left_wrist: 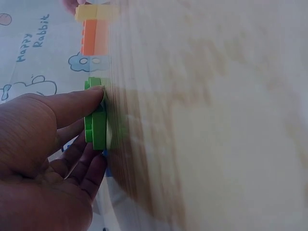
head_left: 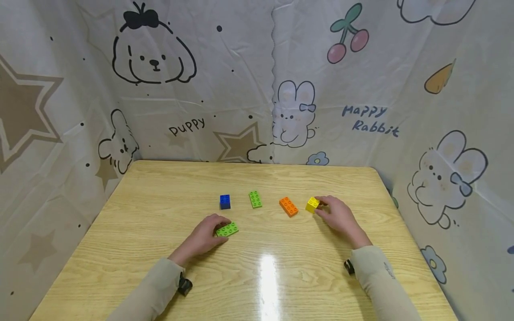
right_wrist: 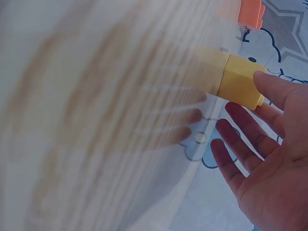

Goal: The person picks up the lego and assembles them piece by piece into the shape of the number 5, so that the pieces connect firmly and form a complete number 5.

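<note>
My left hand (head_left: 206, 234) has its thumb and fingers on either side of a lime-green eight-stud toy brick (head_left: 227, 229), pinching it at the table. In the left wrist view the thumb crosses the side of that green brick (left_wrist: 98, 127), and the other fingers curve behind it. On the right, my right hand (head_left: 337, 215) pinches a yellow square toy brick (head_left: 312, 204) between thumb and index finger. The right wrist view shows the thumb at the corner of the yellow brick (right_wrist: 240, 82), with the remaining fingers spread loosely beside it.
Between and beyond the hands lie a dark blue square brick (head_left: 225, 202), a second lime-green brick (head_left: 255, 199) and an orange brick (head_left: 288, 207). All sit on a glossy wooden table (head_left: 257, 276). A printed curtain (head_left: 241, 89) rises along its back and sides.
</note>
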`<move>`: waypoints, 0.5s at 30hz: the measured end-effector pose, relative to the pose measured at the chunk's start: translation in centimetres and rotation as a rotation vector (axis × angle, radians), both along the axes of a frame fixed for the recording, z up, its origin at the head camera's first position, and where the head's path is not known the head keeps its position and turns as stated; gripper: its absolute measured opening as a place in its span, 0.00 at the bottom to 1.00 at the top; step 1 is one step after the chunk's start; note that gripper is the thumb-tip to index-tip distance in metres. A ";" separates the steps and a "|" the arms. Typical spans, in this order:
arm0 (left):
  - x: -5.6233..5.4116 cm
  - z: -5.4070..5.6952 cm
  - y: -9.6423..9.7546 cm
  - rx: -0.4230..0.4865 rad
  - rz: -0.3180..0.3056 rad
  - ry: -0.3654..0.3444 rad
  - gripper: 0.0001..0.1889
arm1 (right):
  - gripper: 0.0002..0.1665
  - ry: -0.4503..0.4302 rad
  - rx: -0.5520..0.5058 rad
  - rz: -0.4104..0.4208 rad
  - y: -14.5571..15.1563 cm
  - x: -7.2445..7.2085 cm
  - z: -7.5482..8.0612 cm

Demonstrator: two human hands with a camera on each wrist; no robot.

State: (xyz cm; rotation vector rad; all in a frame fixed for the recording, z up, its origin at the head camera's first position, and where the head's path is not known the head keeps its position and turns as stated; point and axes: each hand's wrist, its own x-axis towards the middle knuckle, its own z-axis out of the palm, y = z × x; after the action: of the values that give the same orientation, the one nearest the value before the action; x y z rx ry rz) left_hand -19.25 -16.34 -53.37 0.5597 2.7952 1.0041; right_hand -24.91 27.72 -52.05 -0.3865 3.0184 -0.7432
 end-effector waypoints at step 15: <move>0.2 0.3 0.2 0.006 0.000 -0.004 0.22 | 0.27 -0.007 -0.005 -0.017 -0.2 -0.1 0.0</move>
State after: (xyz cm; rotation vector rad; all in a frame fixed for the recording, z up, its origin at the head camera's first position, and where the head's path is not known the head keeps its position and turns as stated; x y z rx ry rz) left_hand -19.08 -16.14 -53.05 0.5580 2.7895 1.0132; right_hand -25.03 27.55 -52.01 -0.3584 3.0179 -0.7523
